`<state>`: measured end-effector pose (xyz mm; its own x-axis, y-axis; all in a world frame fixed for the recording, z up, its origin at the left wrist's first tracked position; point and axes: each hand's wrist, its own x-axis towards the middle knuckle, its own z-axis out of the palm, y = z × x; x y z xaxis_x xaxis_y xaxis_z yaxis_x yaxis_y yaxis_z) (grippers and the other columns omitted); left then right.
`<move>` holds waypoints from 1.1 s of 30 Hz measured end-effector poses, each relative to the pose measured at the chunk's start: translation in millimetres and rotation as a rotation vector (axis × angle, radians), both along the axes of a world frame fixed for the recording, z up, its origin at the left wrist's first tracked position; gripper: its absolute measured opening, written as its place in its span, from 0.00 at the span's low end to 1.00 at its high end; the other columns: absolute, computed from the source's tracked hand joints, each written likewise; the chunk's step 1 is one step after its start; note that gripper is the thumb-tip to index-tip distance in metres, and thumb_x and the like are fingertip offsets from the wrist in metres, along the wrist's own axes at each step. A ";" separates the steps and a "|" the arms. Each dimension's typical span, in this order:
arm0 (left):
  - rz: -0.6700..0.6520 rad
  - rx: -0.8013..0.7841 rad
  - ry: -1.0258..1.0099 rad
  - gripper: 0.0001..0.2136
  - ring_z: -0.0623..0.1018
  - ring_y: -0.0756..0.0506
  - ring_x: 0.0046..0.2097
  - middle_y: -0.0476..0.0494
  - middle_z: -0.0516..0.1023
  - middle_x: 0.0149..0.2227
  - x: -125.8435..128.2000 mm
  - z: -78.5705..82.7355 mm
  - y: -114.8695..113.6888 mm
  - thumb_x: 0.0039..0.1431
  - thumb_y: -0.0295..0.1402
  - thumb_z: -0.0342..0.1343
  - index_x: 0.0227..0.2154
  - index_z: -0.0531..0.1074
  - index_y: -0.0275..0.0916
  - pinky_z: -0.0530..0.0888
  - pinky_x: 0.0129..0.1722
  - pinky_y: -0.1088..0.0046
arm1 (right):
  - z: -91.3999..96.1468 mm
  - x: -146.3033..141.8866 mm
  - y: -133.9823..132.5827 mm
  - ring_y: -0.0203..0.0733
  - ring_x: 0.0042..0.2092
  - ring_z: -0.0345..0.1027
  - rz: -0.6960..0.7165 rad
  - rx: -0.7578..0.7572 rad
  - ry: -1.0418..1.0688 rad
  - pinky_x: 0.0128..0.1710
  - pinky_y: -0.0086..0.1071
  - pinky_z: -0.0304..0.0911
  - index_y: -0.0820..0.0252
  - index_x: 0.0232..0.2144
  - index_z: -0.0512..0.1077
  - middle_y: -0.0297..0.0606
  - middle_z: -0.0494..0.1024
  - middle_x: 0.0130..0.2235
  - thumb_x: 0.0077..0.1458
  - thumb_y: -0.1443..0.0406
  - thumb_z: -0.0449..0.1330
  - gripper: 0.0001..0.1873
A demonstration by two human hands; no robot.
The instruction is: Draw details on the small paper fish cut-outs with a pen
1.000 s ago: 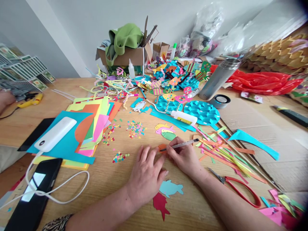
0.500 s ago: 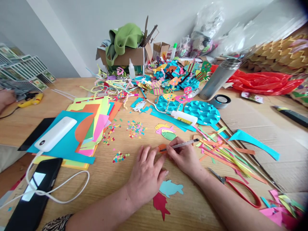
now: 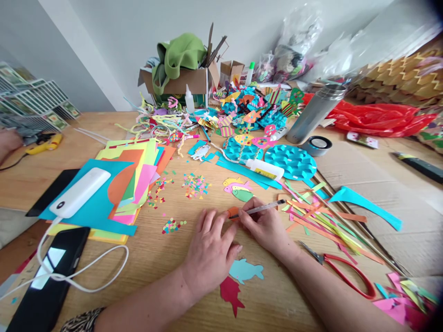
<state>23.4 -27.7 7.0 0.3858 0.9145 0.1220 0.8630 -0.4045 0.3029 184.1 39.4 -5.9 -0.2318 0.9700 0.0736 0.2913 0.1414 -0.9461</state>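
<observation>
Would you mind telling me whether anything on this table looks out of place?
The steel flask seems uncapped, its likely lid set beside it, which looks odd so near paper fish; no spill shows.

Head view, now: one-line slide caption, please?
Right hand holds a pen to orange paper, left hand alongside, red-handled scissors nearby.

Head view, forward and down over tabletop (image 3: 152,258)

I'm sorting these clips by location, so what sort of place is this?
Probably a craft workspace, though I can't tell whether in a home, school or workshop. The wooden table holds a stack of coloured paper, red-handled scissors and a pale blue paper fish.
</observation>
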 end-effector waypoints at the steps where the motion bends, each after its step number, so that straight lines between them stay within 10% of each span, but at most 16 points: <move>1: 0.000 -0.001 -0.002 0.18 0.60 0.34 0.60 0.40 0.64 0.57 0.1 -0.2 -0.1 0.62 0.38 0.56 0.54 0.68 0.40 0.57 0.63 0.48 | -0.1 -0.1 0.0 0.36 0.21 0.60 -0.001 0.001 0.005 0.19 0.29 0.54 0.56 0.24 0.65 0.31 0.68 0.21 0.54 0.63 0.58 0.09; 33: 0.064 0.014 -0.085 0.18 0.56 0.33 0.61 0.38 0.61 0.54 2.3 1.2 -2.6 0.62 0.38 0.56 0.55 0.67 0.45 0.59 0.60 0.43 | -6.8 -1.7 0.5 0.35 0.18 0.62 -0.049 -0.061 0.075 0.16 0.27 0.58 0.57 0.27 0.65 0.30 0.70 0.20 0.57 0.58 0.60 0.12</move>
<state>25.7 -30.2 8.2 0.3145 0.9349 0.1646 0.8587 -0.3541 0.3705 182.4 39.9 -12.7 -0.1802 0.9832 0.0294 0.2244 0.0702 -0.9720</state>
